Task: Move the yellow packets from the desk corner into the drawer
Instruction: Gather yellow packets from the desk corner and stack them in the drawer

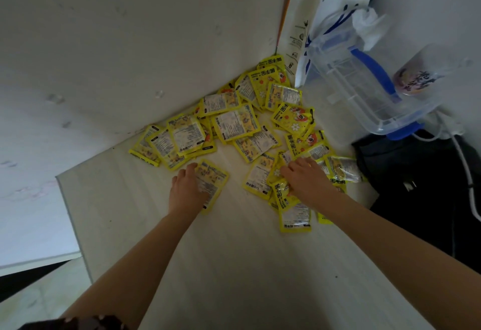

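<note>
View: looking down from head height at two bare forearms reaching into the corner of a pale counter (pixel 234 264) where two white walls meet.

Yellow packets (pixel 235 123): dozens lie loose and overlapping in the corner, from the wall edge on the left across to the right side of the counter; some face up, some show their printed backs.

Left hand (pixel 186 190): palm down, fingers lying flat on a single packet (pixel 214 182) that sits a little apart from the heap; the grip looks spread and pressing, not pinching.

Right hand (pixel 304 176): palm down over a cluster of packets at the right of the heap; whether its grip closes on any of them I cannot tell (the fingers hide the contact).

Drawer: not in view.

Nearby: a clear plastic container (pixel 364 87) with blue handles, a white coffee bag (pixel 335 4) and a dark bag (pixel 416 173) stand to the right.

Progress: judging by the full heap, the task looks close to its start. No packet is lifted; nearly all the gathering and carrying remains.
</note>
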Tool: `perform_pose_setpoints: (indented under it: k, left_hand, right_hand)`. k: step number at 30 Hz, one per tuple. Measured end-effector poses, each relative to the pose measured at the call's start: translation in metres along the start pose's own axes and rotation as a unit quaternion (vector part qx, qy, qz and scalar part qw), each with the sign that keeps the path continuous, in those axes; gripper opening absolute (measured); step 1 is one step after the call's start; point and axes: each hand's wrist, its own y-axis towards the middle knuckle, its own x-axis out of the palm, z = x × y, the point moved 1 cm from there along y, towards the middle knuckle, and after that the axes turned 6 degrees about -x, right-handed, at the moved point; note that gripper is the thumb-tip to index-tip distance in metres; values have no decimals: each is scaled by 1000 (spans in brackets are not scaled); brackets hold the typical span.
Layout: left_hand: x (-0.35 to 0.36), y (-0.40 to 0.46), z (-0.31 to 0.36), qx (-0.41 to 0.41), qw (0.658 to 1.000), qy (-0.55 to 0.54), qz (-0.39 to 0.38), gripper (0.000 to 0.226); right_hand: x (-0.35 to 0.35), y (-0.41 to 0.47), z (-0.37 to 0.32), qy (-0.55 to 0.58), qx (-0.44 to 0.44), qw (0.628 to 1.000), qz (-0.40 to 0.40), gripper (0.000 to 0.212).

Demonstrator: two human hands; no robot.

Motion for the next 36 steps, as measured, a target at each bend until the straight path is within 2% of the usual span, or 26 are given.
perform_pose_setpoints:
  k: [3, 6, 10, 13, 18, 20, 24, 27, 29, 31, 33, 36]
  left_hand:
    - [-4, -1, 3, 30, 1000, 2, -7, 76]
    - [-11, 2, 6, 49, 999, -10, -2, 75]
    - [-29, 17, 14, 38, 999, -17, 18, 50]
    - [-45, 36, 18, 45, 998, -17, 33, 42]
    - [-66, 72, 20, 6, 999, -37, 40, 43]
    - [-69, 86, 21, -37, 996, -68, 36, 42]
    - [-68, 105, 18, -121, 982, -133, 54, 26]
    - [-61, 115, 16, -168, 971, -162, 55, 37]
    - [-58, 118, 18, -179, 967, -172, 58, 44]
    - [-60, 115, 26, -180, 967, -170, 63, 39]
    - [-62, 114, 31, -179, 968, -162, 67, 35]
    - [-59, 115, 33, -173, 961, -202, 71, 43]
  right_hand:
    - [-7, 4, -5, 20, 13, 999, -22, 50]
    - [-19, 9, -10, 97, 24, 995, -3, 42]
    - [-37, 25, -13, 197, 40, 979, 43, 33]
    - [-52, 47, -11, 215, 38, 974, 66, 32]
    - [-79, 93, -10, 186, 10, 979, 87, 45]
    - [-85, 112, -11, 156, -3, 983, 92, 40]
    - [-94, 143, -16, 83, -24, 991, 100, 27]
    - [-92, 157, -18, 45, -18, 994, 97, 32]
    - [-88, 161, -17, 43, 3, 994, 97, 35]
    - [-86, 162, -15, 61, 23, 993, 95, 36]
    - [-84, 162, -14, 63, 26, 993, 93, 38]
    - [-83, 161, -12, 59, 17, 992, 108, 40]
